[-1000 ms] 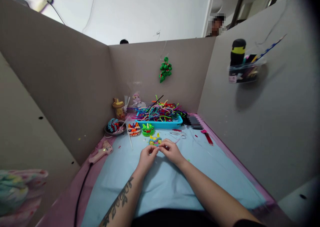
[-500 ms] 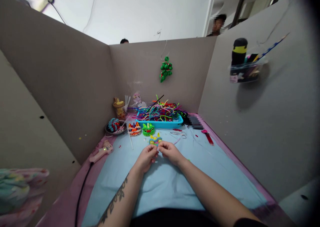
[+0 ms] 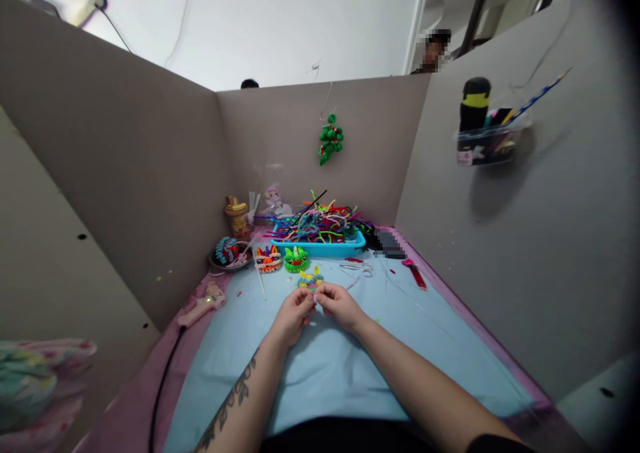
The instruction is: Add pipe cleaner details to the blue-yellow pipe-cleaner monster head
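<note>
My left hand (image 3: pixel 293 314) and my right hand (image 3: pixel 340 306) meet above the blue cloth, fingertips pinched together. Between them is a small bit of pale lilac pipe cleaner (image 3: pixel 315 298), mostly covered by my fingers. A lilac strand (image 3: pixel 356 282) shows just past my right knuckles; whether it is the same piece I cannot tell. Right behind my fingertips sits a yellow and blue pipe-cleaner animal head (image 3: pixel 310 280), its lower part hidden. Farther back stand a green animal head (image 3: pixel 297 260) and an orange and white one (image 3: pixel 269 259).
A blue tray (image 3: pixel 320 248) heaped with pipe cleaners stands at the back. Scissors (image 3: pixel 367 270) and a red-handled tool (image 3: pixel 415 274) lie right. At left are a pink glue gun (image 3: pixel 203 306) with a black cord and a dark bowl (image 3: pixel 243 263). Grey partitions (image 3: pixel 325 100) surround the table.
Both hands stay pinched in nearly the same place, with only slight finger movement. The whole view has shifted a little.
</note>
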Demonstrator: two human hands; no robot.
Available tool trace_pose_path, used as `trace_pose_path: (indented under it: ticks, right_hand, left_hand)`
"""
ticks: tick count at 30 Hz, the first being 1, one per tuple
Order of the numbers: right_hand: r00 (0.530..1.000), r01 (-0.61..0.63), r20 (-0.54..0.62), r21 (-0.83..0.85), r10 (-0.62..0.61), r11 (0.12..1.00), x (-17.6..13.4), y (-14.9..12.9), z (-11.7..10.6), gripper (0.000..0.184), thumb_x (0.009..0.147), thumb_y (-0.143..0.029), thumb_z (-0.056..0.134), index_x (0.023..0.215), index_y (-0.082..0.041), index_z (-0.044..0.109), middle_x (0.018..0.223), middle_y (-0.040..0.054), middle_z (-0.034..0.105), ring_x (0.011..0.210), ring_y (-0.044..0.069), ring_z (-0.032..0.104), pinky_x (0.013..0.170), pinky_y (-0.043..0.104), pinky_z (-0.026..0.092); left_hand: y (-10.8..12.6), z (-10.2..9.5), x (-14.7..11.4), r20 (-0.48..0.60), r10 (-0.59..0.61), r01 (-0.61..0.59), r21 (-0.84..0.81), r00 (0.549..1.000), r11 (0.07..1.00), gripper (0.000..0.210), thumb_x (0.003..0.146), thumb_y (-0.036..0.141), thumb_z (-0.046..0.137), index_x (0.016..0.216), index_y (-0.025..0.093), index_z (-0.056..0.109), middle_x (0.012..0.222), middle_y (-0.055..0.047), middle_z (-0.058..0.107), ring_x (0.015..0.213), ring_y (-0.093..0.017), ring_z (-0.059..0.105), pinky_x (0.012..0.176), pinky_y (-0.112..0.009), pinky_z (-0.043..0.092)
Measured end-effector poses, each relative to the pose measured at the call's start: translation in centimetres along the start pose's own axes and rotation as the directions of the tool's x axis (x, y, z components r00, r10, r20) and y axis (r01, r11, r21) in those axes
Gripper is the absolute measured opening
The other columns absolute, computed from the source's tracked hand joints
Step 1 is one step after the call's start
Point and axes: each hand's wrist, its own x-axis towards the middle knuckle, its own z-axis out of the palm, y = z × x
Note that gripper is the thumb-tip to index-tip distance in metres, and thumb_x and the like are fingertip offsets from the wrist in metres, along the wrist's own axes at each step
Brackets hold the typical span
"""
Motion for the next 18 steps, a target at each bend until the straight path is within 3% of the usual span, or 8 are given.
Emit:
trace_pose_path:
  ticks: [5, 10, 15, 18]
  right_hand:
    - [0.996, 0.064, -0.048, -0.1, -0.069, 0.993, 0.1, 0.3, 0.1, 0.026, 0.072, -0.04, 0.061, 0.068, -0.016, 0.054, 0.055, -0.0054, 0.047, 0.047, 0.007, 0.037, 0.046, 0.02, 0.029]
    - [0.973, 0.112, -0.169, -0.253, -0.158, 0.961, 0.2, 0.8, 0.2, 0.022, 0.07, -0.035, 0.061, 0.062, -0.016, 0.052, 0.058, -0.0036, 0.048, 0.056, 0.01, 0.043, 0.054, 0.022, 0.034]
    - [0.975, 0.035, -0.207, -0.203, -0.077, 0.979, 0.4, 1.5, 0.1, 0.023, 0.068, -0.035, 0.062, 0.062, -0.016, 0.052, 0.053, -0.005, 0.044, 0.049, 0.008, 0.037, 0.047, 0.021, 0.029]
    - [0.983, -0.033, -0.184, -0.102, 0.014, 0.994, 0.4, 1.4, 0.0, 0.025, 0.068, -0.038, 0.062, 0.065, -0.015, 0.053, 0.05, -0.0066, 0.041, 0.042, 0.006, 0.031, 0.041, 0.019, 0.024]
  left_hand:
    - [-0.7, -0.2, 0.4, -0.043, 0.072, -0.069, 0.066, 0.996, 0.995, 0.039, 0.064, 0.049, 0.068, 0.078, 0.016, 0.051, 0.052, 0.007, 0.045, 0.04, -0.003, 0.034, 0.034, -0.014, 0.022]
    - [-1.1, -0.1, 0.6, -0.145, 0.17, -0.135, 0.224, 0.975, 0.965, 0.03, 0.066, 0.042, 0.065, 0.075, 0.016, 0.053, 0.049, 0.007, 0.046, 0.037, -0.004, 0.036, 0.035, -0.016, 0.026]
    - [-1.0, -0.1, 1.0, -0.209, 0.261, -0.188, 0.315, 0.942, 0.93, 0.021, 0.063, 0.031, 0.067, 0.069, 0.015, 0.055, 0.05, 0.005, 0.05, 0.041, -0.006, 0.041, 0.04, -0.017, 0.031]
    - [-1.0, -0.5, 1.1, -0.223, 0.276, -0.197, 0.318, 0.935, 0.927, 0.022, 0.064, 0.031, 0.065, 0.077, 0.014, 0.059, 0.052, 0.004, 0.053, 0.043, -0.007, 0.044, 0.042, -0.018, 0.033]
